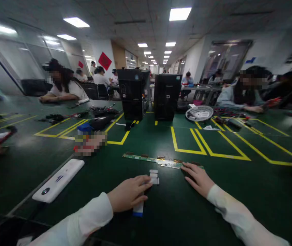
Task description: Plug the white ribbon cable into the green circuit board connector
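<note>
A long, narrow green circuit board [146,158] lies across the dark green table [110,191]. My right hand [198,177] rests at the board's right end, palm down, with its fingers stretched out and the fingertips touching the board. Nearer to me, a white flat ribbon cable [139,207] with a blue end lies on the table, partly hidden under my left hand [130,193]. The fingers of my left hand are extended and slightly apart over the cable. Small white pieces [154,175] show just beyond its fingertips.
A white oblong device [59,180] lies at the left. Two black computer cases [168,97] stand at the back middle, beside a white round basket [199,113]. Yellow tape [228,156] marks the table. People sit across and at the far left edge; cables lie back left.
</note>
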`<state>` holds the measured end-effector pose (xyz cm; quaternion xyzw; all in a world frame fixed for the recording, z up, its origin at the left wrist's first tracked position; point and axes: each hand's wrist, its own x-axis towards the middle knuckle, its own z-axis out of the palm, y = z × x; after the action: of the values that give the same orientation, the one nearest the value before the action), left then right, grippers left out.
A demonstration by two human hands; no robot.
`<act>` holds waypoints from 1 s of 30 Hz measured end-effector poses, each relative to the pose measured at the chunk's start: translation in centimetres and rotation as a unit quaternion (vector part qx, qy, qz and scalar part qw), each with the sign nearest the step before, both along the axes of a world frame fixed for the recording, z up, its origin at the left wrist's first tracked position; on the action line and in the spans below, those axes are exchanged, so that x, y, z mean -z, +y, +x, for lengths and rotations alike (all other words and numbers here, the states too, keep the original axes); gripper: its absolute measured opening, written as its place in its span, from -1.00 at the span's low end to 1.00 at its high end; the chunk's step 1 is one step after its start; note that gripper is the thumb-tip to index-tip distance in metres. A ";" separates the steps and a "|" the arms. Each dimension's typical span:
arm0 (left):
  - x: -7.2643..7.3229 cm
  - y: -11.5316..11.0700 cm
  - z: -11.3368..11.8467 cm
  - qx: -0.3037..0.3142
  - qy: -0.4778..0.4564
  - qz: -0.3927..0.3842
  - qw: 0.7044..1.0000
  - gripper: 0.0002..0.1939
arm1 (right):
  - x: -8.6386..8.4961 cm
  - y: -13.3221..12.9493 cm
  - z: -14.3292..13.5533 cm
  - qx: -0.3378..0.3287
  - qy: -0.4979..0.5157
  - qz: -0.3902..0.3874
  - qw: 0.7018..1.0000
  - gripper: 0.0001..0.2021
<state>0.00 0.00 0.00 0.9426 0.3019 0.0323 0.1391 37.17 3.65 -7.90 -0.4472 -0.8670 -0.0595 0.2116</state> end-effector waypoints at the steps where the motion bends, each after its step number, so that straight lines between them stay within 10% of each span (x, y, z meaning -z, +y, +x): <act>1: -0.1 -0.3 0.1 0.005 -0.007 -0.004 1.000 -0.50 | -0.1 0.0 0.0 0.001 0.000 -0.003 1.000 -0.60; 20: -0.8 2.2 8.0 0.042 -0.055 0.138 0.988 -0.81 | -0.8 -0.3 -0.2 0.012 0.004 -0.012 1.000 -0.60; 30: 0.7 2.5 7.5 0.061 -0.092 0.122 0.986 -0.75 | -1.5 -0.7 -1.5 -0.021 0.005 -0.025 0.999 -0.59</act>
<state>7.55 2.45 -0.68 0.9621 0.2238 0.1473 0.0517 35.63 2.97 -6.41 -0.4344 -0.8763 -0.0308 0.2058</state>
